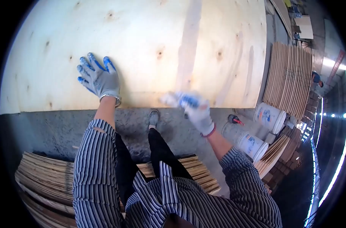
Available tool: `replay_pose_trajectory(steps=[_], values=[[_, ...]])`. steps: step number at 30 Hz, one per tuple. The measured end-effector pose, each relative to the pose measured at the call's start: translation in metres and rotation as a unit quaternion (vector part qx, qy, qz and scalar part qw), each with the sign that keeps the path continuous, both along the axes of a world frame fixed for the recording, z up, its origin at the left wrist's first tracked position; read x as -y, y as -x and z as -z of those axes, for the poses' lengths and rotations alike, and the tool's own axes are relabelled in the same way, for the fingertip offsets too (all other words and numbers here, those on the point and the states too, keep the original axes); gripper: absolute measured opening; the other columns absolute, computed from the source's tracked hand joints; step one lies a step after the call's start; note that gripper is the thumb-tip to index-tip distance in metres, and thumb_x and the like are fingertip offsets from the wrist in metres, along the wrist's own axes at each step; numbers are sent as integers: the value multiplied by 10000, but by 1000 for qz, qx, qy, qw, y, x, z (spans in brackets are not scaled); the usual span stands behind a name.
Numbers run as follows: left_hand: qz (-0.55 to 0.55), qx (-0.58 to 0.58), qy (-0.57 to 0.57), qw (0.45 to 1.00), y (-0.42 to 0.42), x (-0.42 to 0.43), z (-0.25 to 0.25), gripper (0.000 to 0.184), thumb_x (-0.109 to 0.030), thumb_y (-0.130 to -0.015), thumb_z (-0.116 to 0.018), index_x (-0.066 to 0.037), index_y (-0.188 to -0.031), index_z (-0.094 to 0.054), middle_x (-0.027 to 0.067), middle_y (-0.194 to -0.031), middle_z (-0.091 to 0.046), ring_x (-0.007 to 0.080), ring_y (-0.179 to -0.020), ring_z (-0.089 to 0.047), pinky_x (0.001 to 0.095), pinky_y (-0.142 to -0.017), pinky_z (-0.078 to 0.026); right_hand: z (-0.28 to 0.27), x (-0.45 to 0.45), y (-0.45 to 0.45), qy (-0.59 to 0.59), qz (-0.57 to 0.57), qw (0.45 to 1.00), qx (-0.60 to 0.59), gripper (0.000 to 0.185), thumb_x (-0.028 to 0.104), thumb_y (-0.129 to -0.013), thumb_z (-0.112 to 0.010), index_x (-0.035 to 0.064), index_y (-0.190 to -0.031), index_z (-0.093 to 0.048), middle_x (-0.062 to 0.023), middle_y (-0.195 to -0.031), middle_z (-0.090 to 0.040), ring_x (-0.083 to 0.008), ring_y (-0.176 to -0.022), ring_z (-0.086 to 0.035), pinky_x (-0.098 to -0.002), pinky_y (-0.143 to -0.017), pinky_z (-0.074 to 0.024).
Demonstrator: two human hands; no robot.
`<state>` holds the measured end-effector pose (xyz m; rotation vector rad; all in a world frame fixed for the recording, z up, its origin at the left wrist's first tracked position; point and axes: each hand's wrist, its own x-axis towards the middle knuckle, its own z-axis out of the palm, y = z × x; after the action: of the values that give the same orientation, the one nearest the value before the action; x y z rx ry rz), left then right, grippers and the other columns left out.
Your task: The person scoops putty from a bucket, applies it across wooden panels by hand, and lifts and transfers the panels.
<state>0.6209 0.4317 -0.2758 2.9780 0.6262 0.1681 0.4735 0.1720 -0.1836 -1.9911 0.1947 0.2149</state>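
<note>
Now | left fingers (109, 65) spread, touching plywood (142, 34) | right fingers (189, 101) blurred, hold unclear

No lettering, brand or number can be read. On the right, a white cylindrical plastic bucket (269, 117) and, just nearer, a second white cylindrical plastic bucket (252, 146) both carry coloured print, partly blue, on their sides, too small and blurred to make out.
</note>
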Motion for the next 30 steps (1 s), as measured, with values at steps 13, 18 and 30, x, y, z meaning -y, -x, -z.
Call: replay_pose_trajectory(steps=[13, 18, 30], values=[[122, 97, 334, 930, 82, -274, -51, 377, -73, -929, -572, -25, -1303, -577, 147, -1298, -603, 299, -1213, -542, 389, -1040, -413, 22, -113, -74, 179, 27, 983, 25, 239, 36, -866, -661, -25, -1094, -696, -78, -991, -728, -129, -892, -676, -252, -794, -535], [87, 85, 252, 960, 148, -389, -50, 376, -73, -945, -554, -14, -1316, -549, 140, -1324, -585, 301, -1239, -516, 391, -1055, -384, 46, -194, -15, -311, 241, 897, -201, 194, 95, -907, -638, 11, -1080, -658, -55, -1058, -701, -163, -902, -678, -265, -746, -551], [13, 206, 208, 956, -29, -580, -70, 402, -139, -949, -566, -21, -1331, -531, 151, -1320, -576, 306, -1233, -513, 387, -1046, -391, 49, -452, -130, -676, 103, 680, -264, 300, 117, -943, -541, 51, -1232, -579, -55, -1122, -635, -181, -1029, -593, -307, -913, -477]])
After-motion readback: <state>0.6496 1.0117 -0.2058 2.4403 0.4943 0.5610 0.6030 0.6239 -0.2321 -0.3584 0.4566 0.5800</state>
